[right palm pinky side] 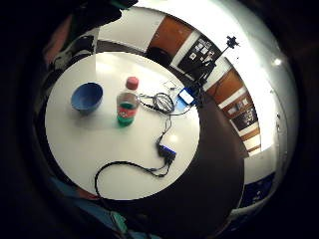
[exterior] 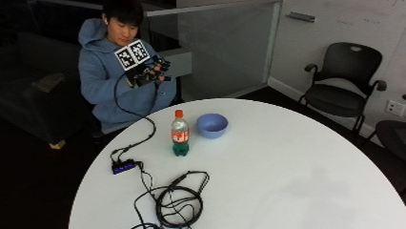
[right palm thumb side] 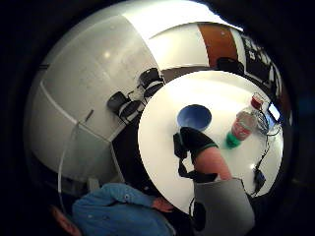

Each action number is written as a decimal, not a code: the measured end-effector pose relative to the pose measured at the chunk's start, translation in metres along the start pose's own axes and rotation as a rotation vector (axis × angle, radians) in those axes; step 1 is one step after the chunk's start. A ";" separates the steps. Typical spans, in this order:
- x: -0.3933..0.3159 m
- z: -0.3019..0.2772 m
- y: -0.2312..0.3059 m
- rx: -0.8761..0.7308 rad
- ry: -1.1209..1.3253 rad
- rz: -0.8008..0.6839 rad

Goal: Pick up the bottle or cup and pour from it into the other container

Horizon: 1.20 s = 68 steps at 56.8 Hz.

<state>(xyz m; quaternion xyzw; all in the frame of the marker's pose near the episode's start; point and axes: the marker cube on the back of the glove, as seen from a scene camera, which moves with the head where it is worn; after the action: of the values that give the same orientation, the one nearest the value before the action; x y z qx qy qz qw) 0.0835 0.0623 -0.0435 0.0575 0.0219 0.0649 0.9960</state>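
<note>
A green plastic bottle (exterior: pixel 179 133) with a red cap and a red label stands upright on the round white table (exterior: pixel 285 167). Right beside it, on the side away from the cables, sits a blue bowl (exterior: pixel 212 125). My gloved right hand (exterior: pixel 151 74) is raised in front of the person's chest, well above and behind the table's edge, with relaxed fingers and nothing in it. From this height both palm views look down on the bottle (right palm pinky side: pixel 127 104) (right palm thumb side: pixel 241 127) and the bowl (right palm pinky side: pixel 86 97) (right palm thumb side: pixel 194 117). The bowl's inside looks empty.
A coil of black cable (exterior: pixel 181 200) lies near the table's front edge, and a small black hub (exterior: pixel 124 166) with blue lights sits at the edge nearest the person. A black office chair (exterior: pixel 342 90) stands by the far wall.
</note>
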 end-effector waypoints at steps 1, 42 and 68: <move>0.006 -0.001 0.001 0.005 -0.002 0.011; 0.177 0.032 0.031 0.017 -0.615 0.344; 0.206 0.079 0.017 0.086 -0.770 0.516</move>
<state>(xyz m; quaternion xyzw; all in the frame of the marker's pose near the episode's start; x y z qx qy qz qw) 0.2892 0.0973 0.0292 0.1222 -0.3619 0.2833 0.8797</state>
